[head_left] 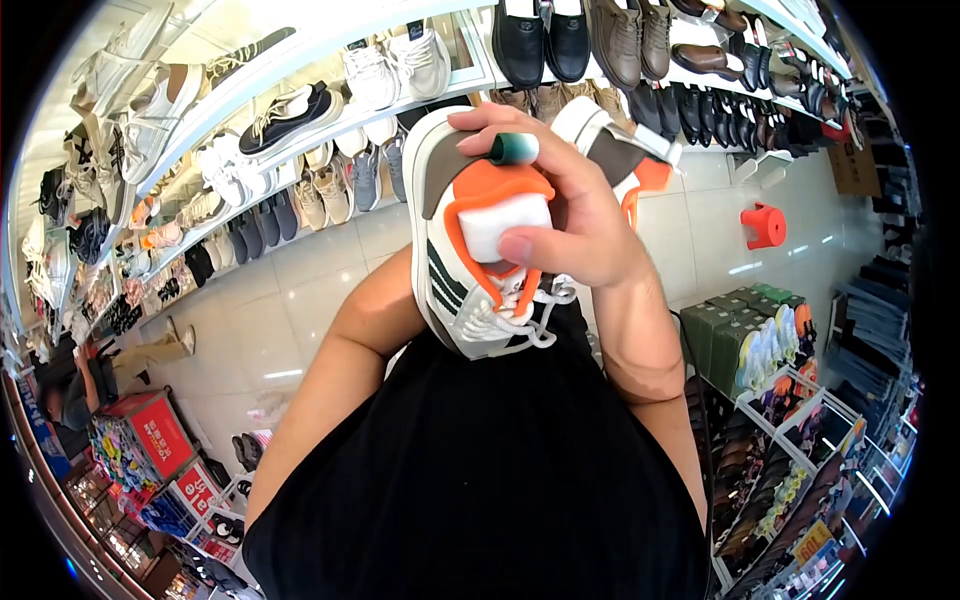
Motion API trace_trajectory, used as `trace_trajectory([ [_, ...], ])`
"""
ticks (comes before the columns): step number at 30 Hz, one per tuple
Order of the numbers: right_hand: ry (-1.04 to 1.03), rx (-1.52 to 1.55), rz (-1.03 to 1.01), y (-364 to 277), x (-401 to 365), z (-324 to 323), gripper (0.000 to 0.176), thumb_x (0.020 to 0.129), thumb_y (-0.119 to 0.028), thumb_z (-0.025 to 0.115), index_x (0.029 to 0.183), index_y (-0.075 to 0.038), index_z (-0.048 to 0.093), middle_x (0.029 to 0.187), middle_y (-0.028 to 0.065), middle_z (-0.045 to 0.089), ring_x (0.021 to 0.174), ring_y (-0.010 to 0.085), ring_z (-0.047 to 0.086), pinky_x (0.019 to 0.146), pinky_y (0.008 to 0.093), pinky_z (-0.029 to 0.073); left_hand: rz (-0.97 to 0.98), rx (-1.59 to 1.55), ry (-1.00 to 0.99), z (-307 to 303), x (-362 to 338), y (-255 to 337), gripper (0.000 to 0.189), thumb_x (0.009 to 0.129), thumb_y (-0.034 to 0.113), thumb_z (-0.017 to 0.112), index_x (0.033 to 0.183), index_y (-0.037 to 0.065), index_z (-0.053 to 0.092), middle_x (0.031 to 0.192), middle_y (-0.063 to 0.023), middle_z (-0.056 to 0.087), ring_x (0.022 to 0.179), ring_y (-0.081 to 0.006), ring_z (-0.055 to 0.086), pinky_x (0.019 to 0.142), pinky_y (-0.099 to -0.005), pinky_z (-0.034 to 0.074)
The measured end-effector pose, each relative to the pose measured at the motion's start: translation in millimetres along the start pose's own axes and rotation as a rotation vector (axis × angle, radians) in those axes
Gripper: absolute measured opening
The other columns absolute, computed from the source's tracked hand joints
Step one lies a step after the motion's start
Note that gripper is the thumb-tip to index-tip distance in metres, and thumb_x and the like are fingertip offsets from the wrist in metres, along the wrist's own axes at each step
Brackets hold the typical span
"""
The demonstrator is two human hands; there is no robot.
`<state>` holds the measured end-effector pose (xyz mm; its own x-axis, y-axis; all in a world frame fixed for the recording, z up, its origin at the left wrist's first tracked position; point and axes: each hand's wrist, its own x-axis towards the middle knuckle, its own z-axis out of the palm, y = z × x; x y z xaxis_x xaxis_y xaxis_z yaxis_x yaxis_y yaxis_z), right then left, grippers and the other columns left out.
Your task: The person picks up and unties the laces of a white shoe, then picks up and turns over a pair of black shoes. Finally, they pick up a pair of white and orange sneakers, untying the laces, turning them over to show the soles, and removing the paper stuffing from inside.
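Observation:
A white sneaker (437, 240) with an orange lining, dark green stripes and white laces is held up in front of my black top. My right hand (590, 225) grips its upper end, fingers over the collar beside a green tab (514, 149), thumb on white padding (495, 228) in the opening. My left forearm (378, 315) runs behind this sneaker, which hides my left hand. Just beyond my right hand is a second white and orange sneaker (615, 148); what supports it is hidden.
Shelves (330, 140) of shoes curve across the top and left. On the right are a red stool (763, 226), green boxes (715, 340) and a shoe rack (775, 425). A person (85, 385) is at the far left, near a red box (152, 435).

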<state>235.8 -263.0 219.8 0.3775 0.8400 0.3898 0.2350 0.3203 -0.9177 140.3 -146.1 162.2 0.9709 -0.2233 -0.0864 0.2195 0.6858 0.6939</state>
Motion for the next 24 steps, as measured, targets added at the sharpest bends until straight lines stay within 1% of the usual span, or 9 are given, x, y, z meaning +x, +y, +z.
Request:
trace_trajectory([
  [6,0.029,-0.115,-0.096,11,11,14,0.051,0.072,-0.016,0.080,0.119,-0.002,0.067,0.128,0.0175,0.066,0.127,0.0331,0.058,0.122,0.0537,0.025,-0.007,-0.054,0.004,-10,-8,3,0.039,0.101,0.030,0.064,0.133,0.010,0.054,0.112,-0.0023,0.061,0.098,-0.0113,0.058,0.081,-0.0265,0.047],
  [9,0.096,-0.129,-0.076,19,10,26,0.043,0.075,-0.019,0.083,0.113,-0.004,0.069,0.123,0.0126,0.066,0.115,0.0290,0.057,0.111,0.0469,0.038,-0.016,-0.105,0.002,-16,-11,4,0.038,0.101,0.031,0.064,0.132,0.010,0.055,0.110,-0.0019,0.062,0.095,-0.0110,0.059,0.078,-0.0262,0.047],
  [10,0.109,-0.151,-0.091,15,12,31,0.032,0.077,-0.005,0.072,0.108,-0.003,0.066,0.122,0.0181,0.067,0.119,0.0304,0.062,0.121,0.0570,0.027,-0.016,-0.119,0.001,-18,-11,4,0.038,0.101,0.032,0.063,0.132,0.011,0.055,0.110,-0.0018,0.062,0.094,-0.0109,0.059,0.078,-0.0261,0.047],
  [13,0.194,-0.117,-0.186,36,10,36,0.028,0.080,0.002,0.065,0.108,-0.004,0.065,0.120,0.0182,0.068,0.117,0.0293,0.062,0.119,0.0575,0.030,-0.031,-0.173,-0.007,-22,-13,3,0.037,0.101,0.033,0.063,0.131,0.011,0.056,0.108,-0.0014,0.062,0.092,-0.0106,0.059,0.075,-0.0257,0.047],
  [14,0.200,-0.129,-0.151,36,9,37,0.026,0.081,0.006,0.060,0.106,-0.004,0.064,0.117,0.0177,0.069,0.115,0.0277,0.063,0.118,0.0567,0.033,-0.038,-0.193,-0.008,-24,-13,3,0.037,0.102,0.034,0.063,0.130,0.011,0.056,0.107,-0.0012,0.062,0.091,-0.0105,0.059,0.074,-0.0256,0.047],
  [19,0.284,-0.181,0.019,27,11,46,0.030,0.084,0.007,0.055,0.111,0.000,0.065,0.116,0.0174,0.070,0.116,0.0276,0.063,0.118,0.0512,0.035,-0.055,-0.267,0.035,-29,-17,1,0.036,0.102,0.036,0.062,0.129,0.012,0.058,0.105,-0.0006,0.063,0.087,-0.0100,0.060,0.070,-0.0251,0.048],
  [20,0.305,-0.197,0.057,24,11,49,0.034,0.087,0.007,0.052,0.119,0.002,0.065,0.116,0.0174,0.070,0.116,0.0274,0.063,0.118,0.0473,0.037,-0.057,-0.279,0.059,-30,-18,0,0.036,0.102,0.036,0.062,0.128,0.012,0.058,0.104,-0.0004,0.063,0.087,-0.0099,0.060,0.069,-0.0250,0.048],
  [22,0.399,-0.138,0.368,3,9,58,0.042,0.084,0.006,0.052,0.124,0.001,0.062,0.111,0.0173,0.071,0.110,0.0250,0.067,0.114,0.0428,0.041,-0.065,-0.289,0.124,-27,-18,1,0.035,0.102,0.037,0.062,0.127,0.013,0.058,0.103,-0.0001,0.063,0.085,-0.0096,0.060,0.067,-0.0248,0.048],
  [24,0.490,-0.033,0.418,-2,2,65,0.054,0.087,0.005,0.061,0.140,0.000,0.053,0.118,0.0185,0.069,0.113,0.0239,0.067,0.110,0.0390,0.044,-0.088,-0.278,0.231,-22,-20,0,0.035,0.102,0.038,0.062,0.127,0.013,0.059,0.102,0.0001,0.063,0.083,-0.0094,0.061,0.065,-0.0245,0.048],
])
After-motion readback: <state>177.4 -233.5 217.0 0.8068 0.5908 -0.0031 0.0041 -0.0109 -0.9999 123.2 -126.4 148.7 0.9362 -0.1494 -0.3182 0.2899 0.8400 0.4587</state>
